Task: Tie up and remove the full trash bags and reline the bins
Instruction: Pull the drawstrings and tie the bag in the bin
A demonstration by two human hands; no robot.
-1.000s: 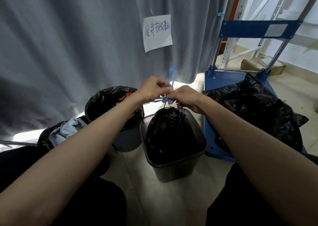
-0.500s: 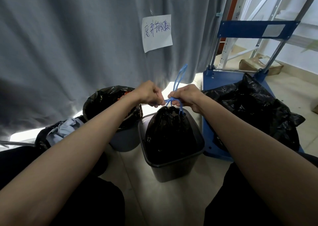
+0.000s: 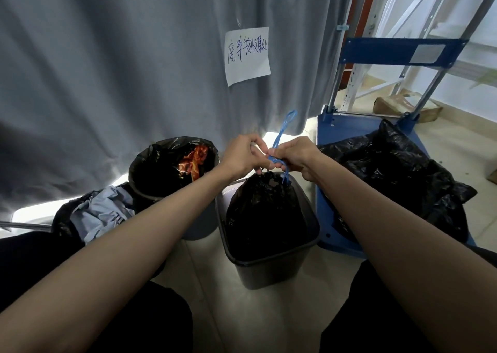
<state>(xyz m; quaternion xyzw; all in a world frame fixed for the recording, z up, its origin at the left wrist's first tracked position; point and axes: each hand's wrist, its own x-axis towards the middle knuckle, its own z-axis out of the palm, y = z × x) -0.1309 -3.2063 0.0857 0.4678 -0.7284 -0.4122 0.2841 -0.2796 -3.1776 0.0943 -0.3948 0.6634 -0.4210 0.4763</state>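
Grey curtain (image 3: 107,70), black bag (image 3: 265,213) in square bin (image 3: 271,269), hands pinching drawstring (image 3: 282,132)

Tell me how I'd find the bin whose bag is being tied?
Start at the grey curtain with the paper note pinned to it. On the floor below the note stands a dark square bin, beside the blue cart. Only its black bag is bunched shut, with a blue drawstring sticking up from both hands.

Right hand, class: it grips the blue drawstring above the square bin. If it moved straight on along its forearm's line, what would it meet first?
The right hand points left and away, so it would almost at once meet the left hand, which pinches the same blue plastic drawstring. Depth between them is unclear.
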